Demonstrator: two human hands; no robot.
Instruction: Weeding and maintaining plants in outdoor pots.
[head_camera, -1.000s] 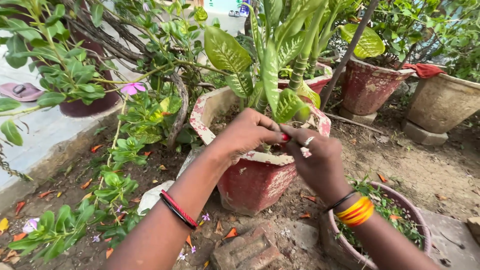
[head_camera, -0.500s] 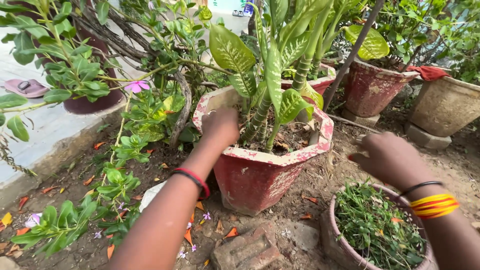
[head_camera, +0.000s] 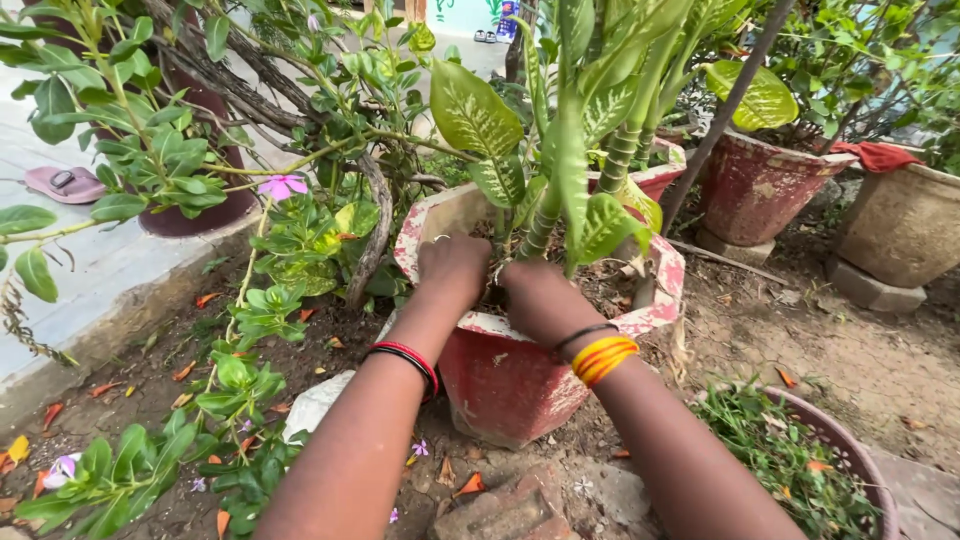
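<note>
Both hands are now inside the red pot (head_camera: 520, 385), at the foot of the plant's stems (head_camera: 540, 225). The left hand (head_camera: 452, 265) sits at nine o'clock of the stems, the right hand (head_camera: 532, 292) at six o'clock. Half a second ago the right hand hung outside the rim at three o'clock, over the weed-filled pot (head_camera: 850, 440); it has since crossed in. Fingers are buried among soil and leaves, so I cannot tell what either grips. Work appears centred on the soil around the stems.

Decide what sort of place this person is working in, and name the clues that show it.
Most likely a home garden or yard. Both hands reach into a worn red pot holding a spotted-leaf plant; more potted plants stand on bare soil beside a paved path.
</note>
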